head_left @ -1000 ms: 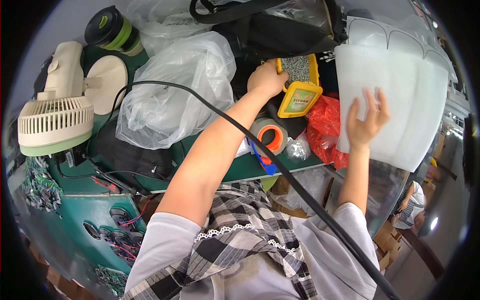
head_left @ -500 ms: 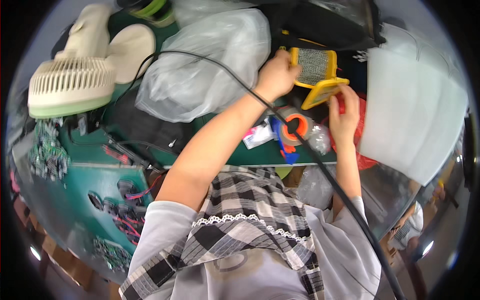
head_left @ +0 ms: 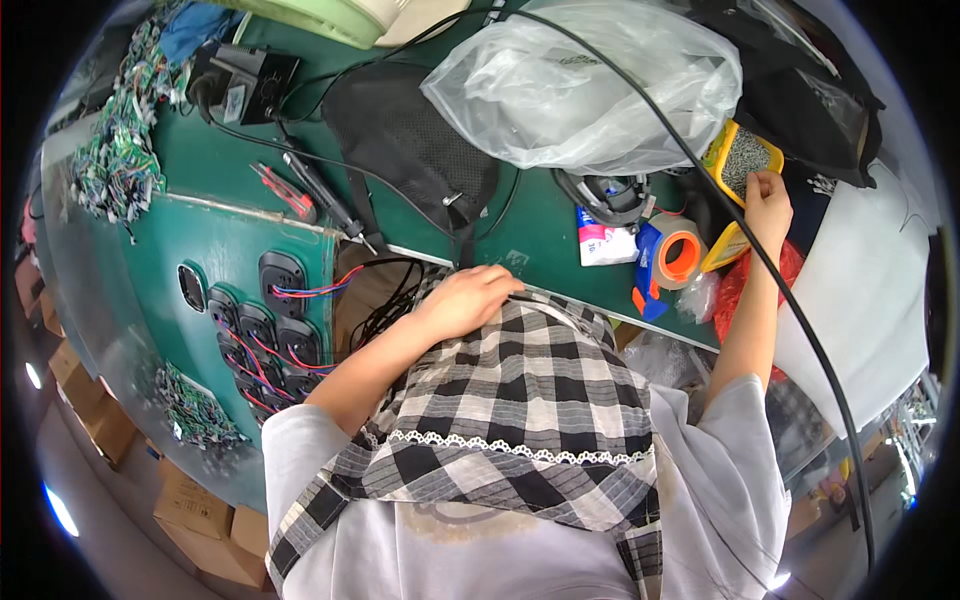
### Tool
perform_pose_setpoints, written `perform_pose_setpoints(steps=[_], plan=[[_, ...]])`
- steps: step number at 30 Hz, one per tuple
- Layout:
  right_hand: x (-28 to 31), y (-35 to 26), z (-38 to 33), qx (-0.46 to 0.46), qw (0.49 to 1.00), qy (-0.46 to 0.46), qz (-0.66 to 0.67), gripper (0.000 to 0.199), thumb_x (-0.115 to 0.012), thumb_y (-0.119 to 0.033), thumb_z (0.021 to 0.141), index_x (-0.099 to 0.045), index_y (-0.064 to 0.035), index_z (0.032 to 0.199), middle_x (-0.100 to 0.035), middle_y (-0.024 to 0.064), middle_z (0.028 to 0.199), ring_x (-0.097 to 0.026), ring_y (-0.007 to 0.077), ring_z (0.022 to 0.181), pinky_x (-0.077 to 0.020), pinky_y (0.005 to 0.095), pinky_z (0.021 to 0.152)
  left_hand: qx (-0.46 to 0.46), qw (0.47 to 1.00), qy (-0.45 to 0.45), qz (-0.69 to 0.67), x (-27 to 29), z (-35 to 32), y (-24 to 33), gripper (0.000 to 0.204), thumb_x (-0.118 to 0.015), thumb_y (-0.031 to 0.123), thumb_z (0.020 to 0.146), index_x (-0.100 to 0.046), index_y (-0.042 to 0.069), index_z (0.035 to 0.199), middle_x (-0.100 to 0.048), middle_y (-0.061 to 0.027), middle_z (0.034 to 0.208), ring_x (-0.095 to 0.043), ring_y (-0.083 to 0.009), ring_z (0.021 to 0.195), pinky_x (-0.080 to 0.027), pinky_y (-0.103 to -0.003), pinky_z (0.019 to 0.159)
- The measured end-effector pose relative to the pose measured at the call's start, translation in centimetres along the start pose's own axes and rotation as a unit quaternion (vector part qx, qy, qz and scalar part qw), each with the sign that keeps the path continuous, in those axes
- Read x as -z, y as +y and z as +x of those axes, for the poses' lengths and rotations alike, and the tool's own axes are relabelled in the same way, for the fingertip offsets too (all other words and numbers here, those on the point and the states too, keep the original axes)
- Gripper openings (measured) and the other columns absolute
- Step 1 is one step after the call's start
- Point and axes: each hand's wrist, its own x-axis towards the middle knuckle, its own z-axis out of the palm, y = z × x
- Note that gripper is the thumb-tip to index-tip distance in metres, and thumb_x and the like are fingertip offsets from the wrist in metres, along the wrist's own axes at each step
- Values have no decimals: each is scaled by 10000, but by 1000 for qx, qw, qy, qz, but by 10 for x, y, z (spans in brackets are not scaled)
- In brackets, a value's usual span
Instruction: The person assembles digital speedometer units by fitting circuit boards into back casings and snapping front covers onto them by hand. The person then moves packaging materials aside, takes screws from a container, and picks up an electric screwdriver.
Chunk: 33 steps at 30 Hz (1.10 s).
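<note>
My right hand reaches over an open yellow box with a hinged lid, filled with small grey metal pieces that look like screws. Its fingers are bent together at the near side of the pieces, and whatever they pinch is too small to make out. The box's yellow lid lies folded toward me, partly behind the right forearm. My left hand lies on the black-and-white checked apron by the table's front edge, fingers stretched and holding nothing.
Near the box are an orange-cored tape roll in a blue dispenser, a red plastic bag and a large clear bag. Further left lie a black pouch, an electric screwdriver and wired black parts. A black cable crosses the view.
My left hand has let go of the yellow box and come back to the apron. My right hand has moved from the lid to the metal pieces. The view has shifted left.
</note>
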Motion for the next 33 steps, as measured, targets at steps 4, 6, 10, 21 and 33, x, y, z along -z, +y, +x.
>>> perform_pose_setpoints(steps=[4, 6, 10, 21, 33], plan=[[-19, 11, 5, -6, 999, -22, -32, 186, -616, -199, 847, -637, -34, 930, -671, 117, 771, -662, 238, 721, -503, 322, 671, -150, 965, 21, 214, 3, -4, -3, 240, -613, 165, 777, -606, 129, 1014, -598, -16, 1009, -585, -197, 981, -448, -379, 911], [-33, 36, 8, 28, 999, -17, 6, 179, -615, -182, 841, -641, -31, 933, -670, 124, 778, -663, 240, 734, -505, 324, 681, -178, 905, 111, 370, 11, -1, -10, 250, -617, 207, 767, -612, 163, 1013, -590, 11, 1007, -562, -161, 1021, -395, -394, 985], [-33, 58, -2, 18, 999, 19, -20, 185, -615, -177, 835, -657, -20, 924, -668, 152, 827, -664, 254, 763, -510, 328, 711, 142, 944, 227, 192, 23, -3, -47, 266, -629, 257, 812, -572, 41, 956, -597, -118, 953, -587, -280, 898, -435, -393, 809], [-32, 55, 3, 47, 991, 122, -7, 248, -656, -77, 763, -600, -19, 998, -635, 158, 906, -628, 310, 854, -498, 374, 781, 229, 914, 238, -236, -12, 120, -31, 411, -492, 393, 952, -464, -16, 984, -606, -159, 852, -584, -249, 830, -446, -335, 765], [-19, 74, 42, -117, 975, -92, 164, 411, -578, -103, 855, -477, 46, 1224, -661, 200, 877, -676, 246, 720, -553, 326, 554, 72, 960, -43, 268, 77, 166, 79, 223, -527, 217, 795, -625, 38, 706, -644, -141, 729, -633, -328, 722, -499, -449, 635]])
